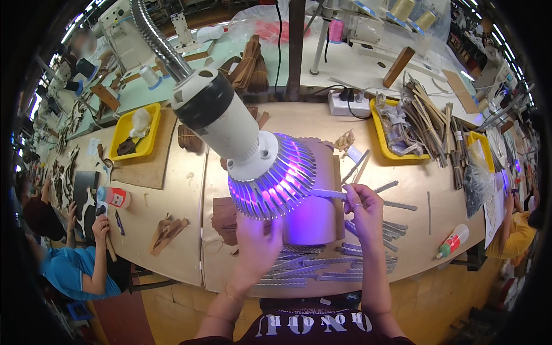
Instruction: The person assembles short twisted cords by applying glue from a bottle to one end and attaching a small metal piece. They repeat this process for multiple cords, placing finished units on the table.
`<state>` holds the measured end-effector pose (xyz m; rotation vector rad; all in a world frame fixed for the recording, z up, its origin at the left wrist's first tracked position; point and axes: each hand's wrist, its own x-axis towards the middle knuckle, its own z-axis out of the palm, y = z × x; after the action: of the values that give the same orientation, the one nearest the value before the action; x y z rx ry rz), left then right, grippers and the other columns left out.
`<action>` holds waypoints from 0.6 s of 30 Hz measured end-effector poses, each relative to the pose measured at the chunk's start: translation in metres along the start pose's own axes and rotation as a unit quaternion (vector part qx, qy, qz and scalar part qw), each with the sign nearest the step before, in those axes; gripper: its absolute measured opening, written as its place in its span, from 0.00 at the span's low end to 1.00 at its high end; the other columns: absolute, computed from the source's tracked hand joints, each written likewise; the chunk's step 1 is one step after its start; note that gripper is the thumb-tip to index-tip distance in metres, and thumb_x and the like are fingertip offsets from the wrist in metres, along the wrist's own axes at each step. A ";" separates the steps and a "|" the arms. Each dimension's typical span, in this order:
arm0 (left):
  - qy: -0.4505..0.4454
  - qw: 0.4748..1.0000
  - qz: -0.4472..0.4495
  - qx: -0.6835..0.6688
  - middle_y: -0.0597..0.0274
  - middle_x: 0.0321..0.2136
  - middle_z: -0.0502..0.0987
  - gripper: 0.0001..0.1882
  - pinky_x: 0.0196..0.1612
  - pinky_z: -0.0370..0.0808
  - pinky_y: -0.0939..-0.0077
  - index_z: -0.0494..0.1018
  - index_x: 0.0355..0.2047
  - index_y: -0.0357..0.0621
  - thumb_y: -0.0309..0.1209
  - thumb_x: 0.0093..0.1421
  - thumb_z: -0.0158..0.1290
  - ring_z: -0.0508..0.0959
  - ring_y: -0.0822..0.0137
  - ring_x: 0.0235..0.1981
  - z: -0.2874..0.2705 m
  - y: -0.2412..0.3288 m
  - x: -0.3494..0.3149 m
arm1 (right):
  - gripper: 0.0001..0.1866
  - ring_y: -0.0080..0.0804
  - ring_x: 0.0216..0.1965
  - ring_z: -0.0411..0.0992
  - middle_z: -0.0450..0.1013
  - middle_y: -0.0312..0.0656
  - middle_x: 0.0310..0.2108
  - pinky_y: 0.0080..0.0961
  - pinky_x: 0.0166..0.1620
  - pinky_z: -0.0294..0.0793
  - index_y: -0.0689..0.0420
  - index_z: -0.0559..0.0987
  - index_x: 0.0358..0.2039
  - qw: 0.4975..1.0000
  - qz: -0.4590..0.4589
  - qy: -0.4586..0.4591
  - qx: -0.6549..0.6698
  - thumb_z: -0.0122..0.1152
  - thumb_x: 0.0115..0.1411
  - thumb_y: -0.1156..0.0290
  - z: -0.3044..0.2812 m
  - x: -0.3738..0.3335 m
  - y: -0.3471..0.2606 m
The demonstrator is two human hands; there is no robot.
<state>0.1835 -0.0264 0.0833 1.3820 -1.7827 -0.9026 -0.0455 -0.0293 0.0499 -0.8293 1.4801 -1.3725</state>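
Observation:
My right hand [366,208] pinches a narrow grey strip with a ridged edge [329,194], which runs left until the lamp covers it. Beside the lamp's lower rim is my left hand [257,246], blurred, its fingertips hidden behind the lamp. A finned lamp head [273,175] on a white and black socket glows violet over the work. Under it stands a rounded cardboard-coloured form [313,221], lit purple at its front. Several similar grey strips [305,270] lie in a loose pile before the form, and more fan out beyond my right wrist.
Brown leather pieces [227,221] lie left of the form. Yellow trays [384,135] with scraps stand at both sides. A bottle [453,241] lies at right. A flexible metal lamp neck [158,43] hangs overhead. Co-workers [75,264] sit at both sides.

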 end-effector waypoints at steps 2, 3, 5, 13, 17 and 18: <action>0.019 0.984 0.120 0.130 0.42 0.58 0.67 0.24 0.60 0.66 0.58 0.70 0.56 0.38 0.33 0.61 0.58 0.69 0.51 0.59 0.012 0.005 -0.017 | 0.09 0.15 0.24 0.67 0.74 0.33 0.26 0.14 0.29 0.67 0.64 0.79 0.38 1.000 -0.004 -0.024 0.016 0.59 0.66 0.70 0.003 -0.001 -0.001; -0.003 0.985 0.124 0.124 0.40 0.60 0.65 0.26 0.62 0.62 0.55 0.69 0.57 0.38 0.34 0.61 0.58 0.66 0.48 0.61 0.017 0.008 -0.023 | 0.09 0.15 0.24 0.67 0.73 0.33 0.26 0.13 0.28 0.67 0.63 0.79 0.38 1.000 0.006 -0.026 0.010 0.59 0.66 0.70 0.005 -0.003 -0.002; -0.046 0.984 0.133 0.109 0.37 0.63 0.59 0.29 0.66 0.54 0.48 0.67 0.59 0.39 0.38 0.60 0.58 0.59 0.43 0.66 0.030 0.015 -0.031 | 0.09 0.14 0.25 0.67 0.73 0.32 0.26 0.13 0.29 0.67 0.63 0.79 0.39 0.999 0.019 -0.046 0.012 0.59 0.66 0.70 0.009 -0.009 -0.007; -0.039 0.963 0.138 0.228 0.32 0.57 0.64 0.39 0.49 0.71 0.49 0.59 0.66 0.46 0.53 0.61 0.53 0.75 0.38 0.49 0.051 0.021 -0.018 | 0.08 0.14 0.28 0.68 0.72 0.31 0.27 0.13 0.32 0.68 0.62 0.73 0.41 0.995 -0.049 -0.063 -0.062 0.60 0.64 0.74 0.011 -0.016 -0.009; -0.083 0.965 0.118 0.218 0.27 0.59 0.59 0.41 0.43 0.71 0.50 0.58 0.66 0.45 0.54 0.59 0.55 0.72 0.38 0.47 0.050 0.017 -0.016 | 0.08 0.13 0.32 0.68 0.72 0.31 0.30 0.13 0.36 0.69 0.60 0.70 0.41 0.992 -0.057 -0.100 -0.053 0.58 0.65 0.74 0.012 -0.017 -0.005; -0.097 0.969 0.109 0.201 0.27 0.60 0.56 0.42 0.46 0.66 0.47 0.58 0.66 0.45 0.53 0.59 0.56 0.67 0.37 0.50 0.049 0.016 -0.016 | 0.08 0.13 0.33 0.69 0.72 0.31 0.31 0.13 0.38 0.69 0.58 0.69 0.42 0.990 -0.055 -0.117 -0.058 0.57 0.66 0.74 0.012 -0.017 -0.005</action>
<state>0.1365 -0.0022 0.0698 1.3349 -2.3127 -0.5936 -0.0293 -0.0184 0.0584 -1.1224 1.3571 -1.2293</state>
